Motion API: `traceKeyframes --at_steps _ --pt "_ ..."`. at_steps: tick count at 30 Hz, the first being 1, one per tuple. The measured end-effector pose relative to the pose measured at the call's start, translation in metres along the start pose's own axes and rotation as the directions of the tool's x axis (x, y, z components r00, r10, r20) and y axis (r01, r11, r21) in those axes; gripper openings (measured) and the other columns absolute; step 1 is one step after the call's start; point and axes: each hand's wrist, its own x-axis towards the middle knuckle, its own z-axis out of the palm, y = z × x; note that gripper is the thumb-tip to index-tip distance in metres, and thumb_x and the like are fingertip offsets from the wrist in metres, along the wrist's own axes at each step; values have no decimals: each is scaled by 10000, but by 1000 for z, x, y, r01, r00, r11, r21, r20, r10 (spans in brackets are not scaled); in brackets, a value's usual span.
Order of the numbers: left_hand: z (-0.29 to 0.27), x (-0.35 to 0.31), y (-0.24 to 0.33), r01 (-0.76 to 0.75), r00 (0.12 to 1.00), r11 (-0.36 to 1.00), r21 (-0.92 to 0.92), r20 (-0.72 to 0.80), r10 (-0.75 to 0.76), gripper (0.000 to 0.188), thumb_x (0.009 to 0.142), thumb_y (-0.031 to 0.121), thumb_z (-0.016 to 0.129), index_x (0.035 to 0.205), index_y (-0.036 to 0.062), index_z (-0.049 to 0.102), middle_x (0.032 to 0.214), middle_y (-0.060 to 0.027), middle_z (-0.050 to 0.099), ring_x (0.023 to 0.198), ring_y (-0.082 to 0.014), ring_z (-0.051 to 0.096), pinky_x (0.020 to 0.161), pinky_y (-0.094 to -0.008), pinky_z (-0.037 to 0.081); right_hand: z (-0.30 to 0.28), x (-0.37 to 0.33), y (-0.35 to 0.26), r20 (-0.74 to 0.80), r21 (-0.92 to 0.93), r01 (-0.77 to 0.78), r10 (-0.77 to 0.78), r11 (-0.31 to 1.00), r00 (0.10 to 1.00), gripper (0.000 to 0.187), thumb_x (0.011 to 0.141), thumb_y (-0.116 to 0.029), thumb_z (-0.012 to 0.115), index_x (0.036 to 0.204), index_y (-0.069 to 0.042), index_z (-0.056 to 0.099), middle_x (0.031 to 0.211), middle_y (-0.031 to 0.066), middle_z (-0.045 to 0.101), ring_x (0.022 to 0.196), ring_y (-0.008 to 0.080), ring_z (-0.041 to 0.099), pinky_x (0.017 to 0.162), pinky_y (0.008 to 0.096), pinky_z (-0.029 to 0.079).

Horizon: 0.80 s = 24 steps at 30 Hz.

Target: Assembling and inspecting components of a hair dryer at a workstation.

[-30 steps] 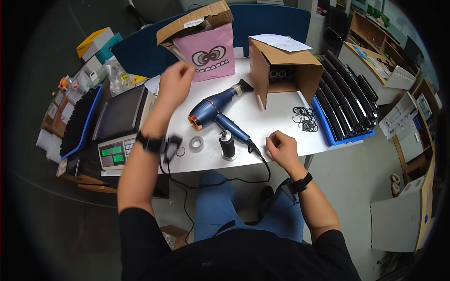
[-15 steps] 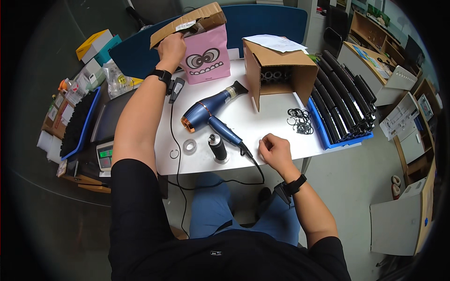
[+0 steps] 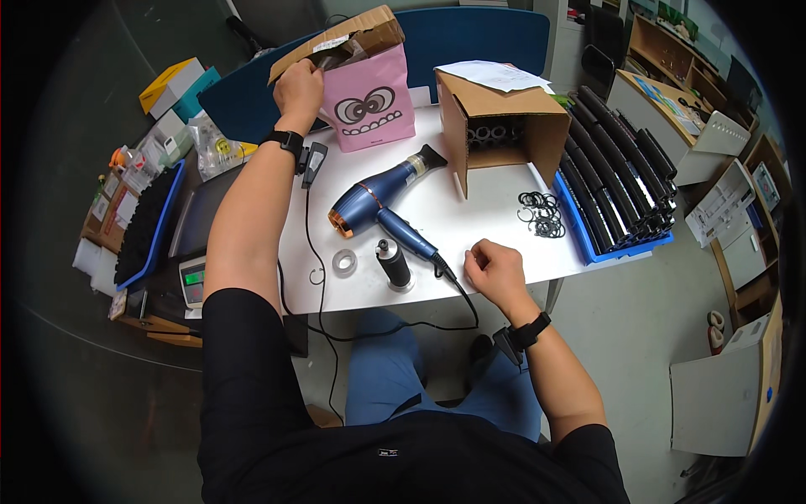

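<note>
My left hand (image 3: pixel 300 82) reaches to the far edge of the white table (image 3: pixel 495 227) and grips the flap of a brown cardboard box (image 3: pixel 340 44) that stands behind a pink bag with a cartoon face (image 3: pixel 369 107). My right hand (image 3: pixel 495 270) rests curled on the table's near edge, touching the black cord of a blue hair dryer (image 3: pixel 379 202) that lies in the middle. A black cylinder part (image 3: pixel 393 264) stands upright just left of the cord, with a small roll of clear tape (image 3: pixel 344 263) beside it.
An open cardboard box (image 3: pixel 495 126) lies on its side holding black tubes. Loose black rings (image 3: pixel 539 212) lie next to a blue tray of long black tubes (image 3: pixel 617 181). A scale (image 3: pixel 193 281) and a blue bin (image 3: pixel 147 223) stand at the left.
My left arm has stretched from the table's middle out to the brown box at the far edge and taken hold of its flap. My right hand stayed by the cord.
</note>
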Motion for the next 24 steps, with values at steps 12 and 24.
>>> traceKeyframes --at_steps 12,24 --pt "10 -4 -7 -127 990 976 -174 -84 114 279 949 284 667 1057 67 806 999 -202 761 952 -401 730 858 -449 571 -2 2 -1 3 31 -34 34 999 999 189 882 -185 730 826 -6 706 683 124 693 553 233 652 578 334 526" --pt "-130 -77 21 -303 915 799 -520 -392 93 167 1030 194 672 1053 42 736 889 -52 759 761 -119 682 684 -255 516 -2 2 8 14 112 -93 92 989 996 180 893 -176 716 807 -19 695 681 125 702 584 255 688 609 354 555"
